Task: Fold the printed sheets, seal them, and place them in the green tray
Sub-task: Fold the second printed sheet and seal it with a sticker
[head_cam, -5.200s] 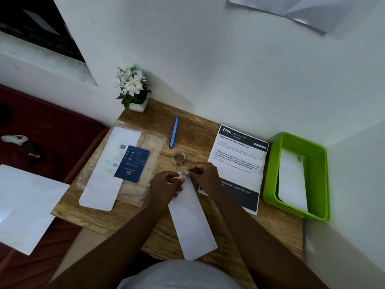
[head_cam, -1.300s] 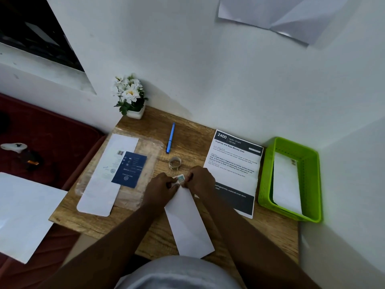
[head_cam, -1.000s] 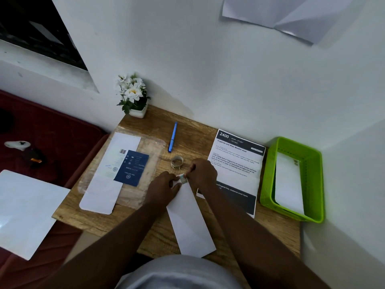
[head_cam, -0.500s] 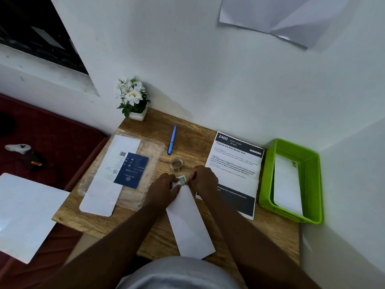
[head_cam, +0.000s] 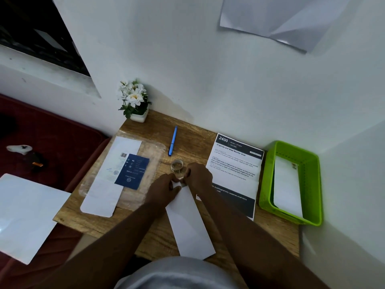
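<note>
Hands are meeting at the far end of a folded sheet [head_cam: 190,223] lying on the tabletop [head_cam: 154,232]: left hand [head_cam: 164,189] and right hand [head_cam: 199,177] are both pinching it. Beyond, a printed sheet [head_cam: 235,174] is reading "2400 DESK / STUDY, Organize and Wipe Monitor Area". A green tray [head_cam: 312,184] is holding another folded sheet [head_cam: 288,188].

Arms: both forearms bare, no sleeves in view
Top: light grey garment [head_cam: 177,274] (only a bulge at the bottom edge)
Wrists: plain, unadorned
</note>
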